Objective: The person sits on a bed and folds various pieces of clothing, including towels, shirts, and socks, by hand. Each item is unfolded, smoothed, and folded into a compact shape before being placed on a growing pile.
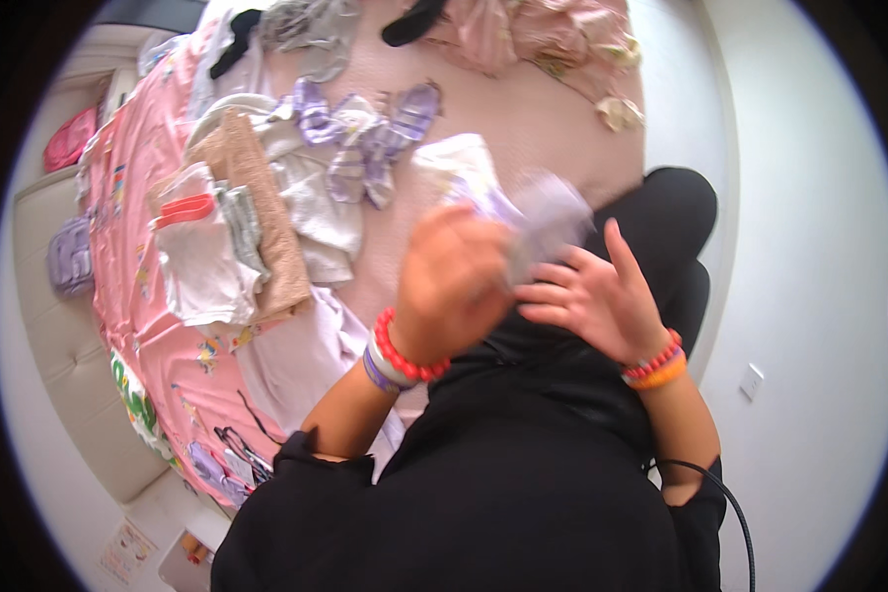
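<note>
The blurred left hand (454, 276) is curled closed on a thin, pale lavender-grey cloth (553, 219); the cloth hangs in the air above the person's black-clothed lap; the right hand (594, 304) is spread wide, its fingertips beside the cloth's lower edge, though whether they touch it cannot be told; just beyond the left hand, a white-and-lavender fabric piece (452, 163) lies on the pale pink bed (533, 123); near it sits a lavender-and-white checked fabric item (373, 143).
</note>
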The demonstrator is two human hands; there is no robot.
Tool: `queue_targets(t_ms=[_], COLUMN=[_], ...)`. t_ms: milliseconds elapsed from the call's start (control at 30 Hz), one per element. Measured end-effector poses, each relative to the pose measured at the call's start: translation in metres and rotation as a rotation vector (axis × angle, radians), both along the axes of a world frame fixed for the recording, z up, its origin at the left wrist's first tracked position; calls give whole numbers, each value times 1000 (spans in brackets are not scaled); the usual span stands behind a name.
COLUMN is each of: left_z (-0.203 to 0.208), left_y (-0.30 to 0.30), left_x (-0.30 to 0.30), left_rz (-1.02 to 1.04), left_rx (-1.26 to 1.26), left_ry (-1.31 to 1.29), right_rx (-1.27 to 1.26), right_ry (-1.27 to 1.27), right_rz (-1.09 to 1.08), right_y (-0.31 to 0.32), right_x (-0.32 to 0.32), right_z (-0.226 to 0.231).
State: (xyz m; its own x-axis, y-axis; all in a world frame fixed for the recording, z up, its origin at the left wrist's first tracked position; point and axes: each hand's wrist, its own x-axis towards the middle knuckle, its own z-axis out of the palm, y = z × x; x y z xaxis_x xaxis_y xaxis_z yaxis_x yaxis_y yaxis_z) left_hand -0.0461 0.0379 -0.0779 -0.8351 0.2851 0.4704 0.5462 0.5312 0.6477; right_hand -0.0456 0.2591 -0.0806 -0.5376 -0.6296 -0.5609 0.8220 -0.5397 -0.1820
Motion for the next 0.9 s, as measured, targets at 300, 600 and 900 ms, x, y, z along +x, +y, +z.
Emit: queue_targets(t_ms=[300,600,900], left_z=[12,9,8], left_y=[57,64,89], left_x=[42,29,30], left_rz=[-267,-246,-214], left_rx=[-125,826,768], left_ry=[62,-709,-864], right_rx=[-78,343,991], right_ry=[318,882,1071], right_rz=[-359,-327,-319], right_y=[18,10,25], right_x=[1,21,36], right_z=[20,25,25])
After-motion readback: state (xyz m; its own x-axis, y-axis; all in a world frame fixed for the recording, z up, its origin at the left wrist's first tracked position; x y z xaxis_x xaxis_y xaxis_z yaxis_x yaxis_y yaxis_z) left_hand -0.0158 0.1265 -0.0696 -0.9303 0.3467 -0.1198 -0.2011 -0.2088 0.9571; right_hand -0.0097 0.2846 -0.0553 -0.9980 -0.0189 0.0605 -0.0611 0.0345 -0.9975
